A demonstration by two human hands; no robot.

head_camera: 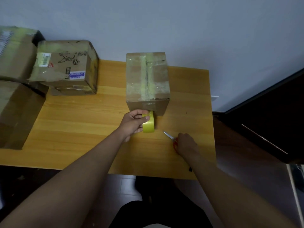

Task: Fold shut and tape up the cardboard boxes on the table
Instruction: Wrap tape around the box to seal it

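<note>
- Leftmost, a stack of cardboard boxes (16, 66) crowds the far-left end of the bench (82, 132), partly hanging off it, with one printed box (65, 66) leaning against the pile; their flaps look rumpled, and I judge they are waiting their turn
- Next, the left hand (133, 122) has its grip closed round the yellow tape roll (148, 122), thumb on the outer face and fingers curled over the rim, the roll upright and just in front of the taped box
- Centre, the taped box (148, 83) stands on the bench against the wall, a yellow strip running down its top seam and over the near edge toward the roll
- For a clean cut, I judge the strip should be kept taut and low on the near wall, then pressed flat before it is cut
- Rightward, the right hand (185, 143) rests over the red-handled scissors (171, 139) lying on the bench, blades pointing toward the roll; the grip covers the handles, so I cannot tell whether the fingers are through the loops
- Nothing lies between blades and tape, though the bench's right edge is near
</note>
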